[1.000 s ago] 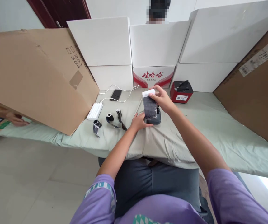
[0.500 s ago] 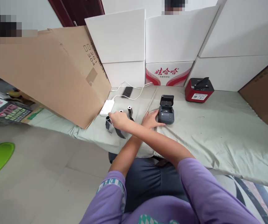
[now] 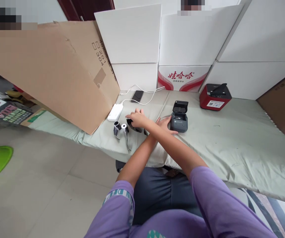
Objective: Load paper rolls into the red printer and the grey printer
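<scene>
My left hand (image 3: 164, 125) rests against the left side of a small dark grey label printer (image 3: 179, 123), which stands with its lid up. The fingers are spread, with the thumb along the printer's front edge. Crossing over the left forearm, my right hand (image 3: 137, 119) is closed on a dark roll of label tape (image 3: 129, 121), mostly hidden under the fingers. Just left of it stand two more rolls, a dark one (image 3: 117, 125) and one with a white core (image 3: 124, 127), each with a loose strip trailing down.
A white power bank (image 3: 115, 112) with a white cable and a black phone (image 3: 137, 96) lie behind the rolls. At the back right sits a red box-shaped device (image 3: 215, 97). White cartons (image 3: 134, 77) line the back; a cardboard sheet (image 3: 65, 76) leans at left.
My right hand has moved right, from the leftmost rolls to another roll. The two rolls at left are uncovered now. My left hand stays at the printer; the view has shifted slightly.
</scene>
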`<state>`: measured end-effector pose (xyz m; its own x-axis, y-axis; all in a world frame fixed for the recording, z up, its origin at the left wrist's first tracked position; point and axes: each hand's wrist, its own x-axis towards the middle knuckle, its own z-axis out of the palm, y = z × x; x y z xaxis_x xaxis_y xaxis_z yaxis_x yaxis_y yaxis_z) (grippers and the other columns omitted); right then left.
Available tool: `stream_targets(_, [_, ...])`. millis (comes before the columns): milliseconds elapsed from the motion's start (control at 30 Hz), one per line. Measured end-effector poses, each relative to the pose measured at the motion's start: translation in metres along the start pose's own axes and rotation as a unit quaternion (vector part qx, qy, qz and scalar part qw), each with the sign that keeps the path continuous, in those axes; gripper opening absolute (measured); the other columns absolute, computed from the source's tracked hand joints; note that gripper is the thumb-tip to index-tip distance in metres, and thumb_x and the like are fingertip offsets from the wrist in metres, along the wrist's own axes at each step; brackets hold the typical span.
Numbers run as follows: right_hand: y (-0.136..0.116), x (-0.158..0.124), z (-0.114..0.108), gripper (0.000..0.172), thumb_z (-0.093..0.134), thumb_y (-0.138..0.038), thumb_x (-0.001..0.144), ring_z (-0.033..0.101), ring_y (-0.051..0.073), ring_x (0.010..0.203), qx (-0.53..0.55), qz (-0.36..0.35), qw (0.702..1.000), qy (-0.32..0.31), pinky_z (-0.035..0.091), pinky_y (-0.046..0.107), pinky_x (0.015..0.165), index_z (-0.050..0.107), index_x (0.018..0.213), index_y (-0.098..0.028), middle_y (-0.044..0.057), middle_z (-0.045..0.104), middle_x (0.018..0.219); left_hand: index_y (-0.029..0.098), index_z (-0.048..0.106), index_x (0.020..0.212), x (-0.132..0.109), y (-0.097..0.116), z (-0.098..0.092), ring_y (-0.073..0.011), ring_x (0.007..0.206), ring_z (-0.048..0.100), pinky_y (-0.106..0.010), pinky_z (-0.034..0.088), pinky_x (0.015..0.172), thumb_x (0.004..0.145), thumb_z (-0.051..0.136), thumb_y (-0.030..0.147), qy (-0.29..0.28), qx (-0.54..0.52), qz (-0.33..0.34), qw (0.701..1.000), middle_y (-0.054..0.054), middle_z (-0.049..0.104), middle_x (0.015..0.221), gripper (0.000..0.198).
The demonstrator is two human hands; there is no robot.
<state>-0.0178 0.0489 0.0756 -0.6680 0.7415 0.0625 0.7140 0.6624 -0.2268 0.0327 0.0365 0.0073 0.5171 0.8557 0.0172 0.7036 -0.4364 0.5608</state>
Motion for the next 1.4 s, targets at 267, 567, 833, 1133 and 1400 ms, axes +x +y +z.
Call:
stream_targets(267, [0.052,-0.035,-0.02,0.054,0.051,-0.016,0.093,0.062,0.03,0.13,0.294,-0.047,0.93,0.217,0.044,0.05,0.113,0.065,0.145,-0.022,0.011,0.069,0.14,0.011,0.033,0.166,-0.006,-0.008,0.006,-0.0309,0.161,0.036,-0.042,0.017,0.136,0.094,0.07,0.047,0.031,0.017,0.03,0.999,-0.016,0.038,0.172,0.089])
stream_targets(567, [0.197,-0.183,-0.05,0.081,0.085,-0.06,0.075,0.071,0.03,0.112,0.458,0.075,0.793,0.394,0.057,0.046,0.097,0.061,0.146,-0.029,0.008,0.075,0.116,0.026,0.036,0.167,-0.006,-0.001,0.003,-0.0341,0.156,0.045,-0.054,0.017,0.136,0.078,0.082,0.062,0.05,0.006,0.011,0.999,-0.01,0.046,0.169,0.106])
stream_targets(833, [0.198,-0.181,0.0,0.021,0.07,-0.029,0.081,0.063,0.032,0.111,0.249,0.147,0.889,0.355,0.05,0.051,0.102,0.071,0.102,-0.023,0.01,0.075,0.11,0.027,0.031,0.169,-0.007,0.001,0.001,-0.0312,0.158,0.042,-0.052,0.016,0.137,0.079,0.084,0.052,0.037,0.024,-0.014,0.999,-0.008,0.043,0.171,0.108])
stream_targets(1133, [0.195,-0.179,-0.002,0.027,0.061,-0.018,0.09,0.054,0.035,0.115,0.149,0.157,0.923,0.317,0.042,0.057,0.109,0.074,0.112,-0.025,0.01,0.075,0.116,0.028,0.03,0.17,-0.008,0.002,0.0,-0.0319,0.159,0.04,-0.051,0.017,0.136,0.077,0.083,0.057,0.037,0.021,-0.019,0.999,-0.007,0.044,0.17,0.111])
stream_targets(1400, [0.194,-0.173,0.001,0.031,0.061,-0.021,0.091,0.048,0.038,0.125,0.115,0.235,0.901,0.347,0.044,0.061,0.109,0.082,0.114,-0.026,0.014,0.059,0.138,0.03,0.029,0.17,-0.007,0.0,0.001,-0.0311,0.159,0.041,-0.051,0.017,0.136,0.078,0.082,0.06,0.035,0.031,-0.022,0.999,-0.006,0.044,0.17,0.109])
